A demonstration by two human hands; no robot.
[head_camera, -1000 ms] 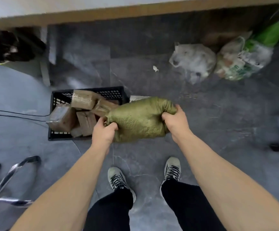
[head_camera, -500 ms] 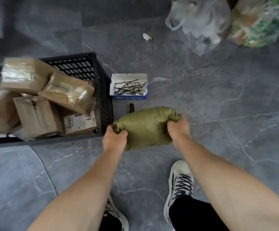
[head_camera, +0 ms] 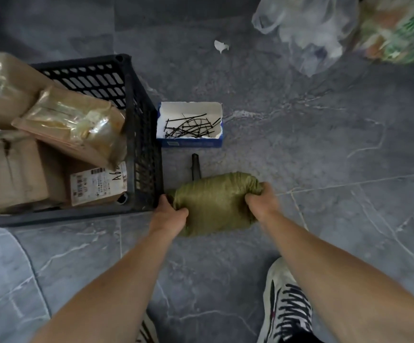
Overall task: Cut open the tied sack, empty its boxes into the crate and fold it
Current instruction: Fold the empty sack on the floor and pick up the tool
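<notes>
The olive-green woven sack (head_camera: 214, 201) is folded into a compact bundle low over the grey floor, just right of the black plastic crate (head_camera: 141, 134). My left hand (head_camera: 170, 214) grips its left end and my right hand (head_camera: 263, 200) grips its right end. Several brown cardboard boxes (head_camera: 74, 125) fill the crate, one with a white label. A dark tool handle (head_camera: 196, 167) lies on the floor behind the sack, partly hidden by it.
A small open white-and-blue box (head_camera: 190, 125) of black cable ties sits beside the crate. A clear plastic bag (head_camera: 307, 28) and a green-printed bag (head_camera: 399, 30) lie at the top right. A scrap of white paper (head_camera: 220, 45) lies on the floor. My shoe (head_camera: 287, 308) is at the bottom.
My head and both hands have come down toward the floor. The folded sack has moved from beside the crate's boxes to just above the floor, right of the crate.
</notes>
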